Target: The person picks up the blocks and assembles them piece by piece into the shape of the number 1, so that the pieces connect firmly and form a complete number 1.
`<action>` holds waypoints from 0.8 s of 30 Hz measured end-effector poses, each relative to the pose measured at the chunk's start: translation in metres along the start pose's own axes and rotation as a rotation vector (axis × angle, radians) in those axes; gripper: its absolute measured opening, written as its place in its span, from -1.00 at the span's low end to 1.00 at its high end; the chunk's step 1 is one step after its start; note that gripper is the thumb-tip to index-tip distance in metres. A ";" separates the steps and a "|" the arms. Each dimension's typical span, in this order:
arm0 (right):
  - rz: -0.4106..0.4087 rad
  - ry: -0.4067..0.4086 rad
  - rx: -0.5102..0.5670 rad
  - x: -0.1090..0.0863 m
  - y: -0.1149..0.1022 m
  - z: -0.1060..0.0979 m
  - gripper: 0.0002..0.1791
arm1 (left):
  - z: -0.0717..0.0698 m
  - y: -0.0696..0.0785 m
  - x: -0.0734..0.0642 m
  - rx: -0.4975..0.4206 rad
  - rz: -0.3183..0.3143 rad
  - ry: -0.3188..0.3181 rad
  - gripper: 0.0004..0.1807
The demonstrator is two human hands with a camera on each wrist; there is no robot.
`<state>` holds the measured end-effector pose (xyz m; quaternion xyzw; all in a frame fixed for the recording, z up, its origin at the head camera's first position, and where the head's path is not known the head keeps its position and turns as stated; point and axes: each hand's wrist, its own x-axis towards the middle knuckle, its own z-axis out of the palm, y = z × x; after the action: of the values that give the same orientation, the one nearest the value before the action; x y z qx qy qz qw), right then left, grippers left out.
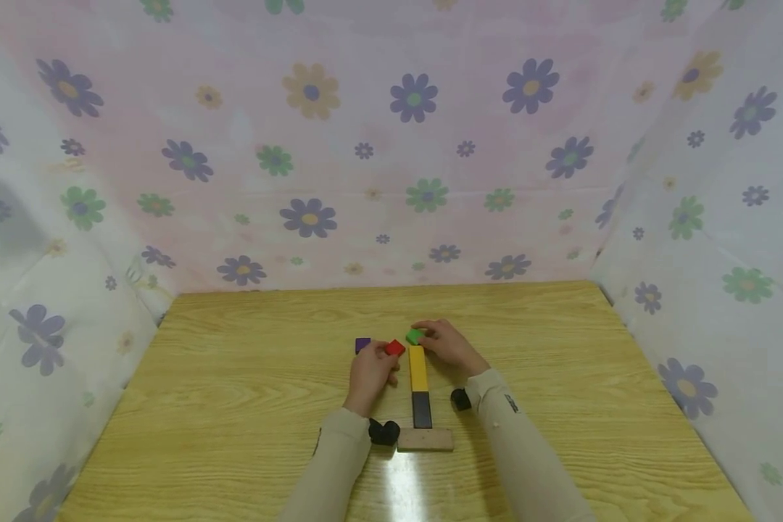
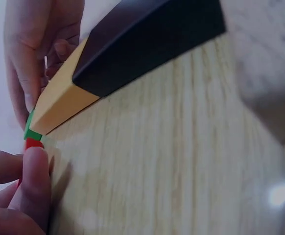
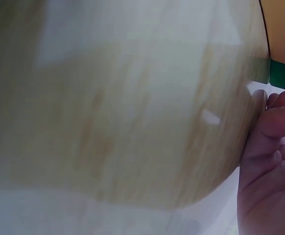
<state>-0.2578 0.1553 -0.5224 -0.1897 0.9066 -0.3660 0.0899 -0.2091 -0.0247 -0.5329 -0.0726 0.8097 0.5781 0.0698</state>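
Note:
In the head view my left hand (image 1: pixel 370 377) pinches a small red block (image 1: pixel 395 348) between thumb and fingers. A purple block (image 1: pixel 362 344) lies just beyond that hand, partly covered by it. My right hand (image 1: pixel 449 344) holds a green block (image 1: pixel 414 336) at the far end of a long yellow block (image 1: pixel 418 368). End to end with the yellow one lies a black block (image 1: pixel 422 409), and a bare wooden block (image 1: pixel 425 439) sits crosswise at its near end. The left wrist view shows the red block (image 2: pixel 33 143) right by the green block (image 2: pixel 32 129).
Everything lies on a wood-grain table (image 1: pixel 248 370). Flower-printed cloth (image 1: pixel 359 130) hangs behind it and along both sides. A black wrist camera (image 1: pixel 383 433) is beside the left sleeve, and another black device (image 1: pixel 460 399) is by the right sleeve.

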 end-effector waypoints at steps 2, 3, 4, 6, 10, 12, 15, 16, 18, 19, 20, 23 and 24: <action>-0.004 0.003 0.000 0.001 0.000 -0.001 -0.64 | 0.002 0.000 0.003 -0.012 0.001 0.002 -0.64; 0.001 0.004 0.010 0.002 0.000 -0.001 -0.64 | 0.003 0.001 0.004 -0.013 -0.001 0.001 -0.64; 0.004 0.004 0.014 0.002 0.000 -0.001 -0.64 | 0.003 0.000 0.005 -0.011 0.001 -0.001 -0.64; 0.017 -0.005 0.022 0.002 0.000 0.000 -0.64 | 0.005 0.000 0.006 -0.014 0.007 -0.006 -0.64; 0.049 -0.007 0.015 0.002 0.000 0.002 -0.64 | 0.006 -0.003 0.008 -0.061 0.008 -0.021 -0.64; 0.063 -0.002 0.008 0.002 0.000 0.004 -0.65 | 0.006 -0.004 0.008 -0.096 0.006 -0.029 -0.64; 0.055 0.006 -0.009 0.003 0.000 0.004 -0.65 | 0.005 -0.004 0.009 -0.130 -0.002 -0.042 -0.64; 0.056 0.004 -0.010 0.003 0.000 0.004 -0.65 | 0.005 -0.004 0.010 -0.136 0.002 -0.048 -0.64; 0.057 0.003 -0.017 0.003 0.001 0.003 -0.65 | 0.004 -0.003 0.011 -0.138 0.001 -0.060 -0.64; 0.057 0.002 -0.018 0.003 0.001 0.003 -0.65 | 0.004 -0.003 0.011 -0.137 -0.001 -0.065 -0.64; 0.059 -0.001 -0.018 0.003 0.001 0.003 -0.65 | 0.004 -0.002 0.011 -0.135 -0.003 -0.071 -0.64; 0.065 -0.007 -0.014 0.004 0.001 0.002 -0.65 | 0.004 -0.001 0.013 -0.128 -0.011 -0.079 -0.63; 0.061 -0.006 -0.012 0.004 0.001 0.002 -0.65 | 0.004 -0.001 0.013 -0.129 -0.015 -0.081 -0.63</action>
<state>-0.2611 0.1532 -0.5242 -0.1638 0.9138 -0.3573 0.1025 -0.2216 -0.0219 -0.5373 -0.0598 0.7668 0.6310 0.1019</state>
